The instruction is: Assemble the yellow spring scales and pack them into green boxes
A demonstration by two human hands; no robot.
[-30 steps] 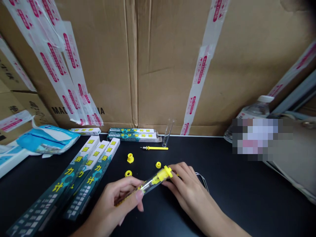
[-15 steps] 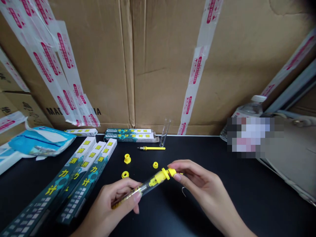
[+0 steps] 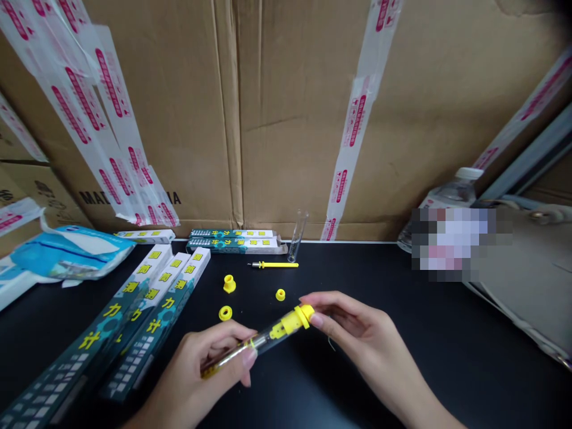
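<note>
My left hand (image 3: pixel 217 363) is wrapped round the clear tube of a spring scale (image 3: pixel 263 339), which tilts up to the right. Inside the tube a spring and a yellow inner piece show. My right hand (image 3: pixel 348 333) pinches a small yellow cap (image 3: pixel 307 313) at the tube's upper end, against the yellow collar there. A thin metal hook (image 3: pixel 331 344) hangs below the right fingers. Beyond the hands lie a yellow flanged plug (image 3: pixel 229 283), a yellow ring (image 3: pixel 226 313) and a smaller yellow ring (image 3: pixel 280 295) on the black table.
A yellow rod with a spring (image 3: pixel 274 265) lies farther back, near an upright clear tube (image 3: pixel 297 238). Long printed boxes (image 3: pixel 156 322) lie at left, with more boxes (image 3: pixel 235 244) by the cardboard wall. A blue packet (image 3: pixel 67 253), a bottle (image 3: pixel 462 187) and a bag (image 3: pixel 527 280) flank them.
My right hand has brought the small yellow cap down against the collar, closing the gap between them. The left hand keeps its hold on the tube. The view has shifted slightly.
</note>
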